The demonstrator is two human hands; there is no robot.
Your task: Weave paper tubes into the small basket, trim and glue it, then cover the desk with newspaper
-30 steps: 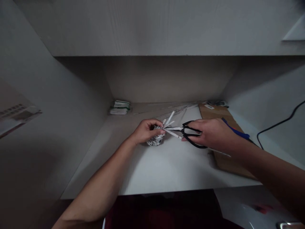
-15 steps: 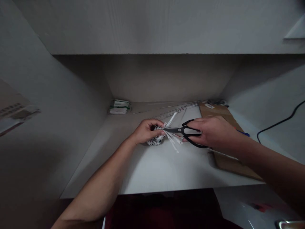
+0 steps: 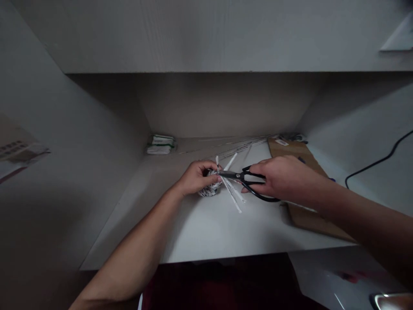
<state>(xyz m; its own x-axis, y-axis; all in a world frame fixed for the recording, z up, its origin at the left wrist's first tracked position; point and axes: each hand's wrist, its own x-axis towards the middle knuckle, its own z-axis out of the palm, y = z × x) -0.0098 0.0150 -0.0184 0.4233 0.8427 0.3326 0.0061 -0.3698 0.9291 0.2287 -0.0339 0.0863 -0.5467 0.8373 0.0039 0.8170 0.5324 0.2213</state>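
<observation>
My left hand (image 3: 198,177) is closed around a small woven piece (image 3: 210,189) of black-and-white printed paper, which looks rounded. Several rolled paper strips (image 3: 232,196) stick out from its right side, fanning up and down. My right hand (image 3: 274,177) has its fingers in the handles of black scissors (image 3: 240,175). The blades point left and reach in among the strips, close to my left thumb. Whether the blade tips touch a strip cannot be made out. A thin pale strip (image 3: 298,206) shows below my right wrist.
Long thin paper rods (image 3: 238,148) lie along the back of the white desk (image 3: 200,237). A brown cardboard piece (image 3: 318,221) lies under my right arm. At the back left sits a green-and-white packet (image 3: 160,144). A black cable (image 3: 374,168) hangs on the right. A shelf edge (image 3: 206,72) overhangs.
The scissors and my right hand have moved slightly left, and the blades look more closed. The strips have spread differently, with one now standing upright near my left fingers.
</observation>
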